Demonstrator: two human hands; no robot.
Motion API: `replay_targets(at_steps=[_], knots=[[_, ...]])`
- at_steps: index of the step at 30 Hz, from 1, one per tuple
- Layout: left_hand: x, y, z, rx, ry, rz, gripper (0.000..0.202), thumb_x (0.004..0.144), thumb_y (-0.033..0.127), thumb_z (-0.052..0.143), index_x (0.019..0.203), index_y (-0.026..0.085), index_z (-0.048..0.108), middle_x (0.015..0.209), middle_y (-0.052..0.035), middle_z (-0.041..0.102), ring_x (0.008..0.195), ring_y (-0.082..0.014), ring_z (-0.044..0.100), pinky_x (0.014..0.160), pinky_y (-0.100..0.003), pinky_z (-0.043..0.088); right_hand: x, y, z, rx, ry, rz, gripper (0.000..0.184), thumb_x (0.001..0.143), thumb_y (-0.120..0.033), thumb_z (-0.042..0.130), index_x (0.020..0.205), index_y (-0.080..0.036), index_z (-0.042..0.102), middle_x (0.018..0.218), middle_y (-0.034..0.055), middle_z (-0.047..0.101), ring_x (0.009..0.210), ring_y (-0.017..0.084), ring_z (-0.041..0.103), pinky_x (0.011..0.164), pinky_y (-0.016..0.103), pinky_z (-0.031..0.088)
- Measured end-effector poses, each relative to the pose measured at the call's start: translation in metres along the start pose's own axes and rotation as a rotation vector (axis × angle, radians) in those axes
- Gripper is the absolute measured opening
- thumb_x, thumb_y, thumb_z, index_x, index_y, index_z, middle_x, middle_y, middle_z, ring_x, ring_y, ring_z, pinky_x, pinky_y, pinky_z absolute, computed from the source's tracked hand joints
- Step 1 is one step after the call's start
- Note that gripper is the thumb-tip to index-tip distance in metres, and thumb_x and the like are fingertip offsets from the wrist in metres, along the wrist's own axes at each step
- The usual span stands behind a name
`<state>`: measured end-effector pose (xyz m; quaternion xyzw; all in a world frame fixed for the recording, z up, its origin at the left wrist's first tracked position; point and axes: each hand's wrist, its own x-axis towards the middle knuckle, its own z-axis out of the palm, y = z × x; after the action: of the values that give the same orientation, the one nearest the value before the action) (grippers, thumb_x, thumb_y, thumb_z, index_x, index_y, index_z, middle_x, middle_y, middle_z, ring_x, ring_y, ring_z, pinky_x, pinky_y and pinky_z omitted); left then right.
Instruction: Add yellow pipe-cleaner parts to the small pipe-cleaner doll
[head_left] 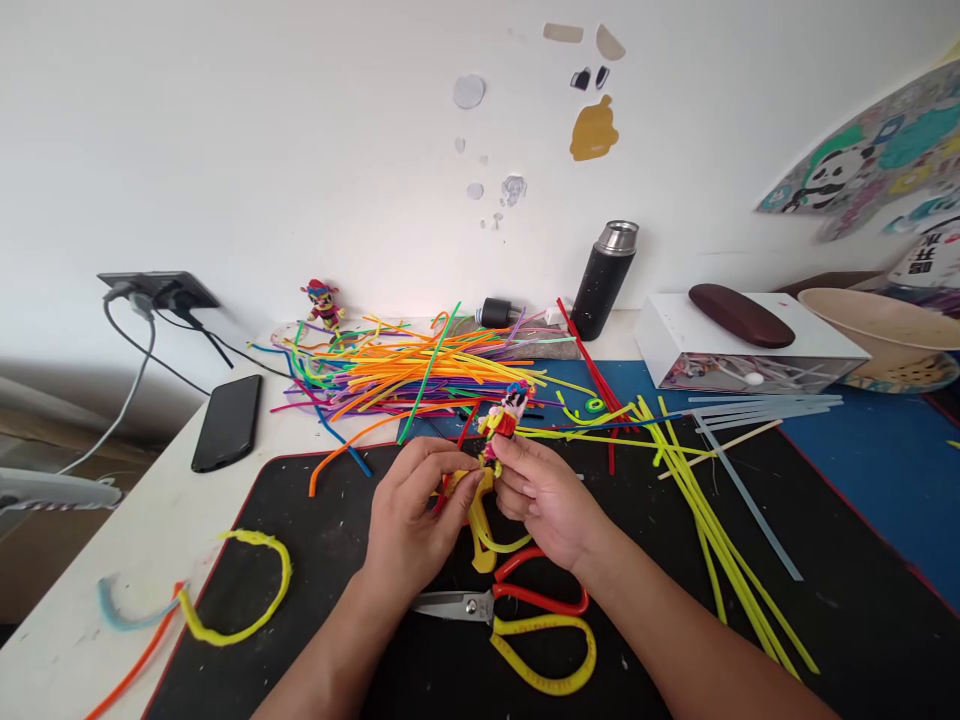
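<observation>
A small pipe-cleaner figure [500, 420] in red, yellow, pink and blue stands upright in my right hand [541, 492], gripped between thumb and fingers. My left hand [421, 500] is closed in a pinch at the figure's lower end; what lies between those fingertips is too small to make out. Beneath both hands is a yellow plastic tool [482, 550], shaped like a glue gun and partly hidden, with a yellow strand curving beside it. Nearer to me lie scissors [544, 625] with one red and one yellow handle, blades pointing left.
Loose coloured pipe cleaners [420, 365] are heaped at the back, near a similar finished figure [322, 305] and a black flask [604, 280]. Yellow-green stems [720, 530] lie right. A phone [227, 423] and a yellow loop [285, 575] are left; a white box [750, 345] stands back right.
</observation>
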<state>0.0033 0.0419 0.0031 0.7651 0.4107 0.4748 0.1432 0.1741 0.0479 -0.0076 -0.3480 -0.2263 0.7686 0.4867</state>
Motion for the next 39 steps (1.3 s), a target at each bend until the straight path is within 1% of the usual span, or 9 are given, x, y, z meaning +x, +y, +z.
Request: replay_targets(at_steps=[3, 8, 14, 17, 20, 26, 28, 33, 39], knots=[[-0.0004, -0.0019, 0.0012, 0.039, -0.011, 0.025, 0.008, 0.098, 0.015, 0.069, 0.098, 0.023, 0.071, 0.092, -0.0043, 0.073, 0.081, -0.0169, 0.069, 0.071, -0.027, 0.056, -0.0001, 0.0000, 0.0000, -0.009, 0.000, 0.001, 0.053, 0.077, -0.049, 0.093, 0.073, -0.022, 0.048, 0.045, -0.0162, 0.031, 0.039, 0.003, 0.015, 0.043, 0.023, 0.011], [-0.0023, -0.0050, 0.0026, 0.064, -0.013, 0.052, 0.010, 0.097, 0.012, 0.069, 0.100, 0.022, 0.070, 0.093, -0.0033, 0.072, 0.083, -0.0155, 0.068, 0.074, -0.026, 0.056, -0.0002, -0.0011, 0.0011, -0.010, 0.004, 0.005, 0.054, 0.074, -0.050, 0.096, 0.073, -0.021, 0.049, 0.045, -0.0161, 0.032, 0.039, 0.003, 0.016, 0.042, 0.023, 0.011], [-0.0017, -0.0029, 0.0022, 0.019, -0.033, 0.013, 0.011, 0.096, 0.010, 0.067, 0.096, 0.021, 0.068, 0.091, -0.0028, 0.071, 0.083, -0.0148, 0.066, 0.074, -0.025, 0.053, -0.0001, -0.0002, 0.0010, -0.006, 0.007, 0.020, 0.052, 0.072, -0.049, 0.097, 0.076, -0.020, 0.053, 0.045, -0.0163, 0.033, 0.039, 0.003, 0.016, 0.042, 0.023, 0.011], [-0.0005, -0.0008, 0.0010, -0.016, -0.050, -0.064, 0.012, 0.096, 0.010, 0.065, 0.091, 0.021, 0.068, 0.085, -0.0010, 0.071, 0.076, -0.0137, 0.063, 0.070, -0.025, 0.051, -0.0008, -0.0002, 0.0018, -0.004, 0.003, 0.027, 0.052, 0.072, -0.049, 0.097, 0.076, -0.020, 0.054, 0.044, -0.0164, 0.033, 0.039, 0.002, 0.016, 0.042, 0.023, 0.011], [0.0007, 0.0005, -0.0001, -0.076, -0.061, -0.178, 0.012, 0.094, 0.012, 0.065, 0.086, 0.021, 0.067, 0.080, 0.0010, 0.069, 0.068, -0.0120, 0.058, 0.066, -0.024, 0.048, -0.0015, -0.0008, 0.0023, 0.001, -0.010, 0.040, 0.053, 0.071, -0.048, 0.098, 0.075, -0.021, 0.053, 0.043, -0.0166, 0.033, 0.038, 0.002, 0.017, 0.042, 0.023, 0.011], [0.0023, -0.0002, -0.0005, -0.314, -0.096, -0.496, 0.010, 0.090, 0.025, 0.069, 0.081, 0.020, 0.071, 0.076, 0.0001, 0.068, 0.064, -0.0130, 0.055, 0.060, -0.024, 0.047, -0.0015, -0.0003, -0.0002, 0.012, -0.041, 0.052, 0.051, 0.074, -0.046, 0.097, 0.074, -0.021, 0.052, 0.044, -0.0164, 0.033, 0.037, 0.002, 0.018, 0.042, 0.023, 0.012], [0.0022, -0.0004, -0.0005, -0.374, -0.104, -0.569, 0.011, 0.087, 0.028, 0.072, 0.081, 0.019, 0.071, 0.074, -0.0002, 0.068, 0.063, -0.0127, 0.053, 0.058, -0.023, 0.045, -0.0013, 0.0001, -0.0010, 0.010, -0.044, 0.053, 0.051, 0.076, -0.046, 0.096, 0.074, -0.021, 0.052, 0.044, -0.0163, 0.033, 0.037, 0.002, 0.018, 0.042, 0.024, 0.012], [0.0017, -0.0019, -0.0006, -0.537, -0.113, -0.677, 0.015, 0.084, 0.032, 0.078, 0.080, 0.018, 0.073, 0.073, -0.0005, 0.069, 0.063, -0.0119, 0.055, 0.058, -0.022, 0.045, -0.0014, -0.0003, -0.0009, 0.017, -0.061, 0.054, 0.051, 0.076, -0.045, 0.095, 0.075, -0.021, 0.051, 0.044, -0.0166, 0.033, 0.037, 0.002, 0.016, 0.042, 0.024, 0.010], [0.0007, -0.0068, 0.0000, -0.705, -0.109, -0.735, 0.019, 0.086, 0.035, 0.082, 0.082, 0.018, 0.074, 0.075, -0.0014, 0.073, 0.068, -0.0131, 0.064, 0.066, -0.022, 0.049, -0.0032, -0.0009, -0.0008, 0.021, -0.087, 0.058, 0.052, 0.078, -0.046, 0.095, 0.074, -0.021, 0.050, 0.045, -0.0165, 0.033, 0.037, 0.002, 0.016, 0.043, 0.024, 0.010]])
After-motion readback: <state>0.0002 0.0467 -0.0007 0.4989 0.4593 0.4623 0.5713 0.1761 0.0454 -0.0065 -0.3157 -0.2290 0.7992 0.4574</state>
